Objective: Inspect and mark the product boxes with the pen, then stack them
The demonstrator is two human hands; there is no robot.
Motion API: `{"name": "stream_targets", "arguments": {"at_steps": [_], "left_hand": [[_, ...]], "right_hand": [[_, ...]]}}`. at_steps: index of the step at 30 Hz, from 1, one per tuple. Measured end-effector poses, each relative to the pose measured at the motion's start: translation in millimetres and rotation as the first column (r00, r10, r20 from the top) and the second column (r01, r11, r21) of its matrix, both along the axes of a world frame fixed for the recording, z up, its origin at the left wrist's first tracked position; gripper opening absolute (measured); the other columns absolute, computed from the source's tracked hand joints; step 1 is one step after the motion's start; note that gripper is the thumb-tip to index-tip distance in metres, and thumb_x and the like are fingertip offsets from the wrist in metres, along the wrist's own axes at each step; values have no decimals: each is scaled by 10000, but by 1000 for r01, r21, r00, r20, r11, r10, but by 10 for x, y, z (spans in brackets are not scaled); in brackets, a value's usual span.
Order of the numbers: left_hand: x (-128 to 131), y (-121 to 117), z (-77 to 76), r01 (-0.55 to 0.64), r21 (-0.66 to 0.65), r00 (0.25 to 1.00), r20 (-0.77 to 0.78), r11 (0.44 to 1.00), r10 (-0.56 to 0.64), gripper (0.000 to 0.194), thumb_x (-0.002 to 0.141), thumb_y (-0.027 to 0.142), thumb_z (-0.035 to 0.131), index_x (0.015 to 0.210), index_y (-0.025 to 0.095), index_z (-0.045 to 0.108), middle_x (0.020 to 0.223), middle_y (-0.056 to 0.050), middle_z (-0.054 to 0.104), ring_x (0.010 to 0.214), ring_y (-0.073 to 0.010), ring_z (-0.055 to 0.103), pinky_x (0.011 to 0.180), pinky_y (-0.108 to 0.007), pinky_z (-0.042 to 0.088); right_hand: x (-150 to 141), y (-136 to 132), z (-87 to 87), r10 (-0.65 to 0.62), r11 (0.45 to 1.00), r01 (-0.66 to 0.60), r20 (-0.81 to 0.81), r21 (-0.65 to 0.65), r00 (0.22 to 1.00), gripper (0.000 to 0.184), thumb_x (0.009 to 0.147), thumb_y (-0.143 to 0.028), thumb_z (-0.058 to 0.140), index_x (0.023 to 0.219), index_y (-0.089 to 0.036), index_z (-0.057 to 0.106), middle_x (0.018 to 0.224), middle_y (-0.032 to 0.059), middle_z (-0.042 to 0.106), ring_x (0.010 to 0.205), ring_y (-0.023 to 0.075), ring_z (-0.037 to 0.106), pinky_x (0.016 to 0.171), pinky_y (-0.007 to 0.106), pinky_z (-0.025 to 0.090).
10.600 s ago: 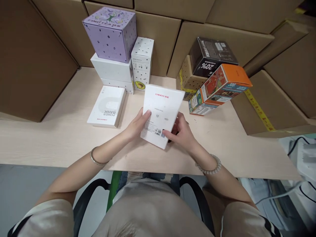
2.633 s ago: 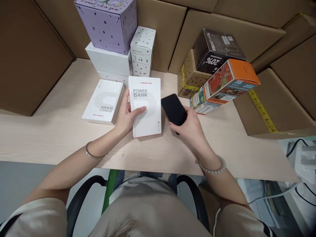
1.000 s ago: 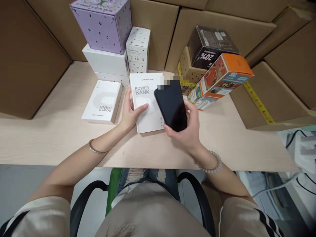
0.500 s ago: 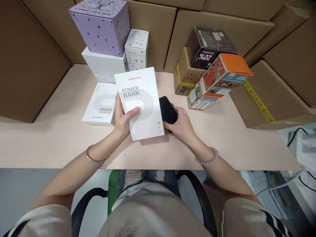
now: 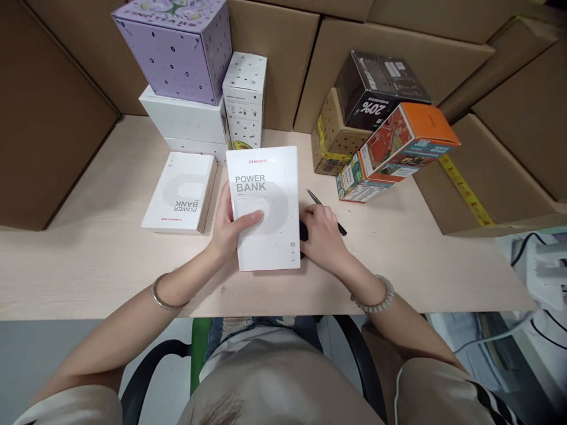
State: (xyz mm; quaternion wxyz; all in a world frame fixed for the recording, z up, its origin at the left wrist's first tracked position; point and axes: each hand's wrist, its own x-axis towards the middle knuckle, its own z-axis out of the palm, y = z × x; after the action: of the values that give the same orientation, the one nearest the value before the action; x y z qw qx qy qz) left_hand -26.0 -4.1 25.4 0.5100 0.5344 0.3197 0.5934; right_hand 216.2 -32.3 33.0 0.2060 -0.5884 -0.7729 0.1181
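Observation:
My left hand (image 5: 230,227) grips a white power bank box (image 5: 268,242) by its left edge, thumb across the printed front. The box is tilted up toward me above the table. To its right, my right hand (image 5: 323,233) is down near the table with its fingers curled over a black flat object (image 5: 303,231). Most of that object is hidden by the box and the hand, so its kind cannot be told. A dark pen (image 5: 342,229) lies on the table, passing behind my right hand.
A second power bank box (image 5: 177,192) lies flat at left. Behind it, white boxes (image 5: 190,121) carry a purple box (image 5: 170,65), beside a tall white box (image 5: 244,100). At right stand a black box (image 5: 376,88), a brown box (image 5: 339,133) and an orange box (image 5: 398,147). Cardboard surrounds the table.
The white box has come nearer to me and turned more upright. My right hand has lowered toward the table with the black object, which is now mostly covered. The pen now shows on the table.

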Motion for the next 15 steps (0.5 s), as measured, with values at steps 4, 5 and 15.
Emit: {"name": "stream_targets", "arguments": {"at_steps": [4,5,15], "left_hand": [[19,-36,74,74,15,997,23,997,-74,736,797,438,945,1440,344,600,1327,-70,752,1183,-337,755,958,-475,676],[29,-46,84,82,18,996,25,996,-83,749,784,443,954,1438,344,605,1320,-71,759,1171,-335,761,943,-466,682],[-22,30,145,-191,308,948,-189,932,257,565,1002,619,685,1484,346,572,1263,-90,706,1058,-261,723,857,-403,645]], "right_hand": [[137,36,91,62,998,-53,-432,31,900,621,1082,-649,322,1242,-218,740,879,67,652,903,285,663,904,507,578],[152,32,97,91,992,-124,-550,-23,830,650,1067,-715,327,1222,-229,731,768,16,603,776,245,641,800,448,579],[123,-30,290,-37,999,48,-662,-2,749,462,727,-564,836,877,-300,488,590,-96,544,497,133,493,472,279,424]]}}
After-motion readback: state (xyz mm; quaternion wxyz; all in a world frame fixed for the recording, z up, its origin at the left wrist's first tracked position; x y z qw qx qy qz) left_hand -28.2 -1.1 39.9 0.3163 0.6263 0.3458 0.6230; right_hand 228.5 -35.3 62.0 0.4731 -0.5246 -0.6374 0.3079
